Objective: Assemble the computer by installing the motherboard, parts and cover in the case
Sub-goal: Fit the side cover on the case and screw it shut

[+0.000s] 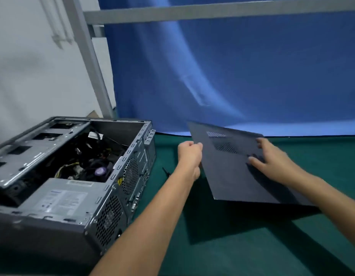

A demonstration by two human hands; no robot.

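Observation:
The open computer case (117, 188) lies on its side at the left, with cables, a fan with a purple hub (100, 171) and a grey power supply (61, 200) showing inside. To its right a dark side cover (232, 176) with mesh vents is lifted off the table and tilted. My left hand (189, 156) grips the cover's left edge. My right hand (272, 158) lies on its upper face near the right edge, fingers spread and slightly bent.
A green mat (242, 246) covers the table. A small dark tool (165, 171) lies on it between the case and the cover. A blue curtain (232, 66) hangs behind, and a grey metal frame post (91, 62) stands at the back left.

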